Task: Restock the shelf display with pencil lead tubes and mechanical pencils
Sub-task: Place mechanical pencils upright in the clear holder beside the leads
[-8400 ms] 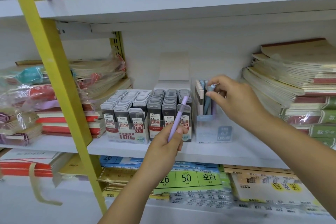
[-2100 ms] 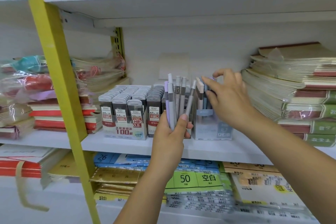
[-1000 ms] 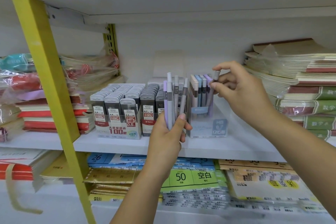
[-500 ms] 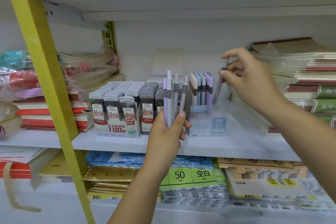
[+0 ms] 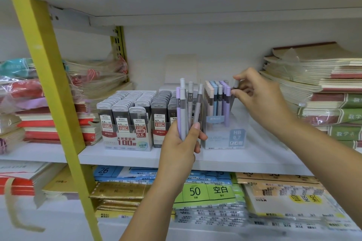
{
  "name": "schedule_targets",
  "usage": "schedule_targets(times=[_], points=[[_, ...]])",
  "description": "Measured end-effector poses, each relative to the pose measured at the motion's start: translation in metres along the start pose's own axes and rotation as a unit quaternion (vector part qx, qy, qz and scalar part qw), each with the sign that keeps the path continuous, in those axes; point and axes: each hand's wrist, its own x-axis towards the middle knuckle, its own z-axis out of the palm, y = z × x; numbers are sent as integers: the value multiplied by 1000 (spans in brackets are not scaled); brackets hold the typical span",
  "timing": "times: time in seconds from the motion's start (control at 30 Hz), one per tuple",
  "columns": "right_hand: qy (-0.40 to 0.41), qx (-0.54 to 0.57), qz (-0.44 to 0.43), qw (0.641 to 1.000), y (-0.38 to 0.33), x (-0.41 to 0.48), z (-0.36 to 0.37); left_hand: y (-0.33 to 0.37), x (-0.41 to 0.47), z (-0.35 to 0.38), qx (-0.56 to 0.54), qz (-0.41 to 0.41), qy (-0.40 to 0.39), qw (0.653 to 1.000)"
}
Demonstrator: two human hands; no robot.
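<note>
The left hand (image 5: 180,143) is curled round a bunch of mechanical pencils (image 5: 185,109), lilac and grey, held upright with their caps up, in front of the middle shelf (image 5: 137,155). The right hand (image 5: 260,96) pinches a single grey pencil (image 5: 236,84) near its cap between thumb and fingertips. That pencil stands tilted at the right edge of the clear display box (image 5: 225,137); its lower end seems to sit inside the box, though the blur there makes this hard to judge. More boxed pencils (image 5: 216,100) in cream, blue, grey and lilac stand upright in rows in the left part of the box. Just left of it, partly behind the left hand, two cartons of pencil lead tubes (image 5: 125,121) stand side by side on the same shelf, filled in rows and labelled 0.5 and 0.7. Stacks of notebooks (image 5: 323,84) lie to the right of the box, and a yellow upright (image 5: 45,84) crosses the view on the left.
</note>
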Motion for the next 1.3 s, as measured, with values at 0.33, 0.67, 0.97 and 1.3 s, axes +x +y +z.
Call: schedule_targets(times=[0.33,0.67,0.97,1.3], points=[[10,-47,17,999,10,1,1,-1,1,0,-2,-5,2,1000],[-24,-121,50,991,17,17,7,0,-4,-2,-2,-20,-10,1000],[44,13,55,997,-16,-3,-5,10,-4,3,0,-49,-43,998],[9,357,112,927,-43,5,-28,28,2,9,13,-53,-49,997]])
